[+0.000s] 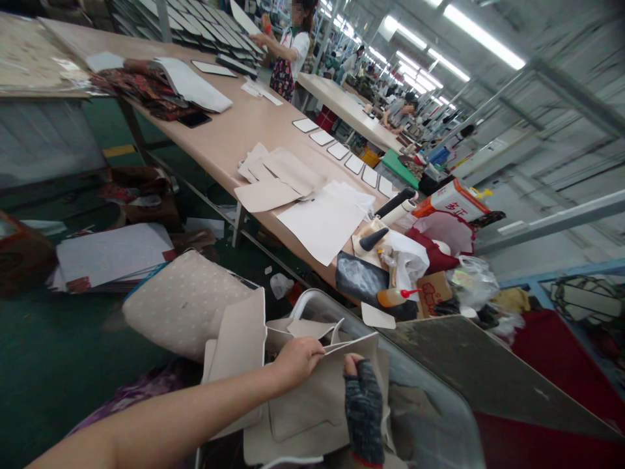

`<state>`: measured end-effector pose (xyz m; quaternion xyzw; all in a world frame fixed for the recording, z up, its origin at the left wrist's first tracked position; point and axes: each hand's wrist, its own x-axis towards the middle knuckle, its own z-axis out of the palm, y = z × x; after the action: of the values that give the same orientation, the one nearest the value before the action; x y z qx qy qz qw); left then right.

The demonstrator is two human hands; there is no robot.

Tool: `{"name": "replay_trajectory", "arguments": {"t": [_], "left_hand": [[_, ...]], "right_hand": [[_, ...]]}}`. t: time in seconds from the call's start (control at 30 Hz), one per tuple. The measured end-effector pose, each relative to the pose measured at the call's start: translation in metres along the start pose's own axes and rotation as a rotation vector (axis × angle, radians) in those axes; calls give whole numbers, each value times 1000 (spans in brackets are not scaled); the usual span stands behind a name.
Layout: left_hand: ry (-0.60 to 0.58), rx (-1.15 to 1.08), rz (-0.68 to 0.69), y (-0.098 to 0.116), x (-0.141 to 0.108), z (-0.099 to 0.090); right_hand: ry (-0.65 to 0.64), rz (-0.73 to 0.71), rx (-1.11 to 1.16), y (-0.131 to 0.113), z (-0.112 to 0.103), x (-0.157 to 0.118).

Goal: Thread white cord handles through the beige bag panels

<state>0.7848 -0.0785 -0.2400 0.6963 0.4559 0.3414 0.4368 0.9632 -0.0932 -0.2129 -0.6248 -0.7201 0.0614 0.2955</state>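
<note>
Beige flat pieces [303, 404] with pale edges lie stacked and tilted in a grey plastic bin [439, 397] in front of me. My left hand [299, 361] is bare, its fingers pinched on the upper edge of one beige piece. To its right my right hand [364, 407], in a dark grey fingerless glove, rests against the face of the beige pieces with its fingers curled; what it grips, if anything, is hidden. More beige pieces [241, 352] lean at the left side of the bin.
Beyond the bin runs a long tan table [215, 140] with beige sheets [283, 176], a white sheet [325, 221] and a glue bottle [393, 298]. A dotted cushion [188, 303] sits at the left. A person [288, 52] stands at the table's far side.
</note>
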Motion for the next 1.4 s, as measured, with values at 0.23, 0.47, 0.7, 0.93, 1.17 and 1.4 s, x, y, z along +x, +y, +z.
{"name": "replay_trajectory", "arguments": {"t": [0.23,0.47,0.7,0.93,1.17,1.4], "left_hand": [[26,-8,-81,8,1,-2],[65,15,-204,10,7,-4],[60,29,-257,12,10,-3],[59,46,-285,13,9,-2],[75,59,-280,12,9,0],[49,14,-246,5,8,-2]], "right_hand": [[-146,-329,-170,21,-31,51],[-277,-524,-219,31,-27,68],[-332,-517,-216,28,-29,75],[-311,-549,-216,29,-29,74],[-315,-607,-240,22,-20,69],[-238,-636,-308,14,-19,64]]}}
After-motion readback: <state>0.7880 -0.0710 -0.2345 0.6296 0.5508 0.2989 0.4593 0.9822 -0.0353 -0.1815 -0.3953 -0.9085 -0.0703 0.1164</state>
